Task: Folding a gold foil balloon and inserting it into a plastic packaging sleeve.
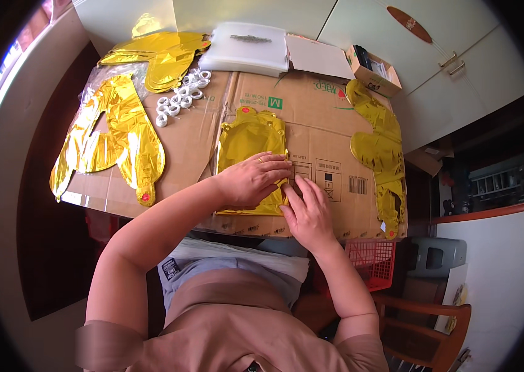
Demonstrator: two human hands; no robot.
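A gold foil balloon [249, 139], folded into a flat rectangle with a red dot at its top, lies on the cardboard in front of me. My left hand [246, 180] rests flat across its lower right part, fingers stretched toward its right edge. Beside that edge, my right hand [311, 217] lies with its fingers apart; its thumb and fingertips touch the foil and the cardboard. An unfolded A-shaped gold foil balloon [132, 149] is spread out at the left. Another flat, curvy gold foil balloon [380, 146] lies along the right edge.
Cardboard [318, 118] covers the table. Farther back are stacked gold foil balloons [169, 56], small white rolls [182, 96], a stack of clear plastic bags [243, 56] and an open box [377, 71]. A red basket [370, 263] and wooden chair [423, 328] stand at the right.
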